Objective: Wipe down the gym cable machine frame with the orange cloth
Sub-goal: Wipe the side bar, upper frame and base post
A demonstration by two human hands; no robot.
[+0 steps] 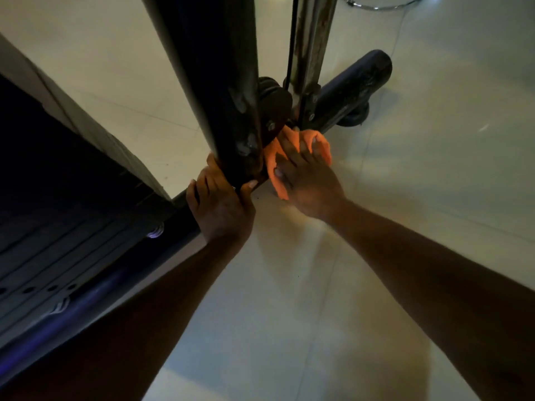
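Left hand (221, 204) curled round the foot of the dark post (208, 82); right hand (307, 176) lay flat, fingers spread, pressing the orange cloth (275, 169) against the frame base (347, 91) just beside the post, low by the floor (405, 198).

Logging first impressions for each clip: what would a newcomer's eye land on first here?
The orange cloth stands out, bright in a dim scene, pressed by the right hand against the base of the machine, mid-frame. Beside it, the left hand has its grip round the foot of the dark upright post, above pale floor tiles.
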